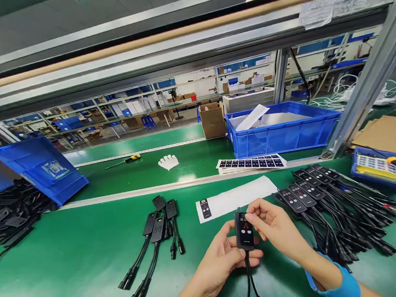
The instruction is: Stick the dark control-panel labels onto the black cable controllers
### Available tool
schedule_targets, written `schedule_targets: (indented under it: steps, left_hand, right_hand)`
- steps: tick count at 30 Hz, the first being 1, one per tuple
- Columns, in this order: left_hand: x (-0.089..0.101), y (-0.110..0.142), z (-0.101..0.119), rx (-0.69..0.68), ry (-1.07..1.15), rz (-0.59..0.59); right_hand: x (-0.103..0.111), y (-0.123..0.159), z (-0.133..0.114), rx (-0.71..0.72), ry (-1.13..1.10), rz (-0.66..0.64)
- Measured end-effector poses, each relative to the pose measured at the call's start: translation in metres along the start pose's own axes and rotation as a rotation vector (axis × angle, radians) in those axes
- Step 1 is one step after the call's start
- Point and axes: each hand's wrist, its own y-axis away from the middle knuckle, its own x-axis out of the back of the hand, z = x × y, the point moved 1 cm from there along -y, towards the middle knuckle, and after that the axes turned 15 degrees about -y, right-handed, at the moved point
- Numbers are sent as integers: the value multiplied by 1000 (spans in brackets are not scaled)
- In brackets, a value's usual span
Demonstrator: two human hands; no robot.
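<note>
My left hand (218, 262) is closed around a small black controller (244, 231) with red markings on its face and two black cables hanging below it. My right hand (274, 227) pinches the controller's upper right edge with thumb and fingers. A blue band sits on my right wrist. Just beyond the hands lies a white backing strip (243, 195) with one black label left at its left end.
Several black controllers with cables (159, 224) lie to the left, a larger row (321, 189) to the right. A label sheet (251, 163), blue bins (282, 130), a tipped blue bin (38, 168), a white glove (168, 162) and a screwdriver (126, 160) are on the green bench.
</note>
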Motion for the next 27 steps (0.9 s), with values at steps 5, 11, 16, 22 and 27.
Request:
schedule_targets:
  steps: [5, 11, 16, 22, 27]
  left_hand:
    - [-1, 1, 0, -5, 1, -32]
    - [-1, 0, -2, -28, 3, -42]
    - [0, -1, -8, -61, -2, -29]
    - [-1, 1, -9, -62, -47, -28]
    - [-3, 2, -6, -68, -74, -38]
  right_hand:
    - [-2, 3, 1, -1, 39, 10]
    - [-3, 4, 0, -2, 44, 26]
    - [-3, 4, 1, -6, 50, 46]
    - [-3, 6, 2, -29, 53, 77]
    - [-3, 5, 2, -29, 65, 87]
